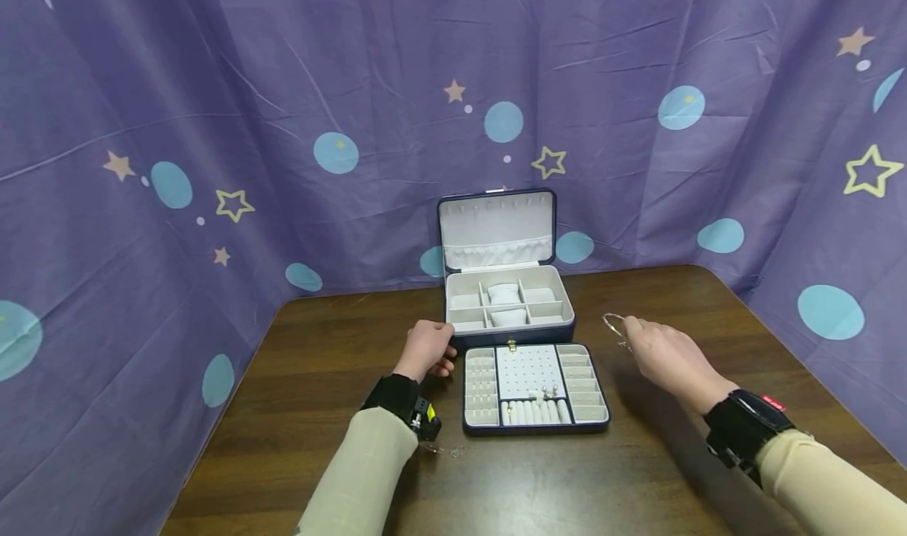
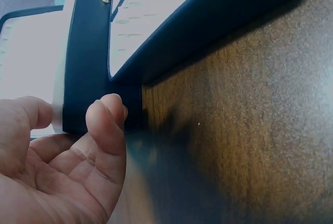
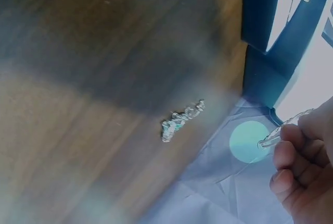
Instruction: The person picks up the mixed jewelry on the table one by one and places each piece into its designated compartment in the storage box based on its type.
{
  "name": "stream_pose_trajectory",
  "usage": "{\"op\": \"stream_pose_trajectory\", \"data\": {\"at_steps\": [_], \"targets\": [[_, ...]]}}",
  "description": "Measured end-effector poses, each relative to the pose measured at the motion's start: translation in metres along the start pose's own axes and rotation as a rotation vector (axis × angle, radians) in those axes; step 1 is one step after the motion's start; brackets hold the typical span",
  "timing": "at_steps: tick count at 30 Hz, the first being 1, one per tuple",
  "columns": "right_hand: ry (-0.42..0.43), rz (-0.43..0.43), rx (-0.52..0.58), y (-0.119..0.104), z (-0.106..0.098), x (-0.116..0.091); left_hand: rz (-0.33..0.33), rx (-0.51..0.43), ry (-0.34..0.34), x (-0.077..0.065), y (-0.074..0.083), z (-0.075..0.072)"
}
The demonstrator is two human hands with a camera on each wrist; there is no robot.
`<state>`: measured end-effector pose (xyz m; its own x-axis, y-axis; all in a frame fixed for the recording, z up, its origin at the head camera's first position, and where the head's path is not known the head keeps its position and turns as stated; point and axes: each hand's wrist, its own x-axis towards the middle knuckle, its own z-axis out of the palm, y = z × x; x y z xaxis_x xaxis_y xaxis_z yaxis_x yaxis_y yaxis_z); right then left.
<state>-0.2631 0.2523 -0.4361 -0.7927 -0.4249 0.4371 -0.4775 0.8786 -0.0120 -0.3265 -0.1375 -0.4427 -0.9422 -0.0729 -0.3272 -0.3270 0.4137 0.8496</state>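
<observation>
A dark blue jewelry box (image 1: pixel 512 335) with a cream interior stands with its lid raised. My left hand (image 1: pixel 427 345) grips its front left corner; in the left wrist view, the thumb lies at the rim and curled fingers sit by the outer wall. Right in front of the box lies a lift-out jewelry tray (image 1: pixel 531 372), holding a few earrings (image 1: pixel 549 392) near its ring rolls. My right hand (image 1: pixel 662 359) pinches a thin silver bangle (image 3: pixel 270 141) to the right of the box. Under it, a sparkling bracelet (image 3: pixel 179 122) lies on the table.
A fine silver chain (image 1: pixel 445 449) lies on the wooden table (image 1: pixel 340 363) beside my left wrist. Two white cushions (image 1: pixel 505 293) sit in the box's middle compartments. Close behind the raised lid (image 1: pixel 496 221) hangs a purple curtain (image 1: pixel 397 64), which also runs along both sides.
</observation>
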Motion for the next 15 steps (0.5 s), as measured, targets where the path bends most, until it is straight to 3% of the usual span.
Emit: {"op": "stream_pose_trajectory", "data": {"at_steps": [15], "targets": [[-0.045,-0.083,-0.037,-0.005,-0.024,0.029,0.005,0.006,0.012,-0.004,0.001,0.001]]}}
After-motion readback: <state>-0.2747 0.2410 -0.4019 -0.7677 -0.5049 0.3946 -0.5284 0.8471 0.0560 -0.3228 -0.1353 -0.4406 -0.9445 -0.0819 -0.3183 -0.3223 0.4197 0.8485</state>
